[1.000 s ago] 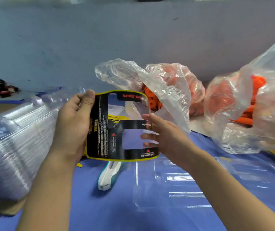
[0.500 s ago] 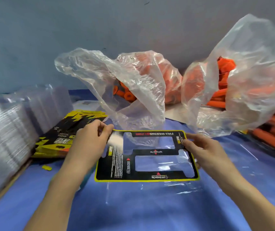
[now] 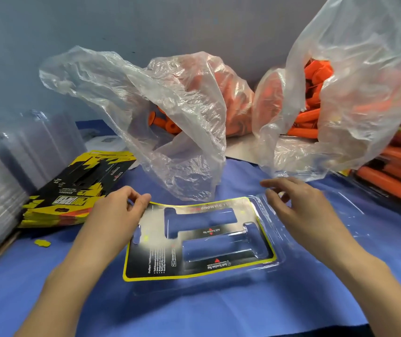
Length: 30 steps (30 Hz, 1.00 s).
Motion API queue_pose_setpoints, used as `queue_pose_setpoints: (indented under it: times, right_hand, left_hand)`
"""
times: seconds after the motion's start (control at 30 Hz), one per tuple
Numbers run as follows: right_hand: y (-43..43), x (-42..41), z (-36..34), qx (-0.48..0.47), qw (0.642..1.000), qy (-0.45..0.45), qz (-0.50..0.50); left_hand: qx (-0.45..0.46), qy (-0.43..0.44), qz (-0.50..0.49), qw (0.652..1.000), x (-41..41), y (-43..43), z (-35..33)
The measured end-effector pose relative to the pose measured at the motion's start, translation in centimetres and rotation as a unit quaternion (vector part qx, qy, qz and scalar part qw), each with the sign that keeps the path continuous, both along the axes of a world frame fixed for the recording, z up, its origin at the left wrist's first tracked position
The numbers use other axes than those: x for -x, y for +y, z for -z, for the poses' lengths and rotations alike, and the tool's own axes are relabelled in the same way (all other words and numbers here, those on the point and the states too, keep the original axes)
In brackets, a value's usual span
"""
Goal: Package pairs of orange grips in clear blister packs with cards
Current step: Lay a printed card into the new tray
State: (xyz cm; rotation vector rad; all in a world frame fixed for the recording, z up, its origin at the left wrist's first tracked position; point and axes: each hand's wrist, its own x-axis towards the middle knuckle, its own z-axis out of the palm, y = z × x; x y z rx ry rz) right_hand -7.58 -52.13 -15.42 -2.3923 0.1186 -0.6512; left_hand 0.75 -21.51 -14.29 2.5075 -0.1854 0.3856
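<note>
**We seat the card [image 3: 150, 259] in the blister pack [image 3: 279, 242] before any orange grips [image 3: 309, 117] go in.**

Nearest us, the card lies flat in the clear blister pack on the blue worktop [image 3: 194, 310]. Its two cut-outs sit over the empty moulded pockets, so a pair can drop through. Our left hand [image 3: 119, 212] pinches the card's far left corner, we judge to nudge it square. Our right hand [image 3: 301, 207] hangs loose-fingered at the card's far right, gripping nothing. Left of the card lie spare cards [image 3: 73, 190], and beyond the card two open bags [image 3: 170, 113] hold the orange grips within reach.
</note>
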Motion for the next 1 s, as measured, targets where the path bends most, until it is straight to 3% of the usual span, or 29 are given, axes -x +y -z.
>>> queue_pose_setpoints:
  times: [0.33, 0.6, 1.0]
  right_hand:
    - [0.3, 0.8, 0.7, 0.1, 0.983, 0.153, -0.023]
    - [0.9, 1.2, 0.5, 0.181, 0.977, 0.111, -0.025]
    - [1.4, 1.6, 1.2, 0.199, 0.977, 0.075, -0.026]
  left_hand:
    - [-0.011, -0.002, -0.036, 0.999, -0.3, 3.1, -0.1]
    - [-0.029, -0.004, -0.012, 1.0, -0.3, 2.7, 0.4]
    - [-0.032, 0.005, -0.017, 0.999, 0.0, 2.9, 0.3]
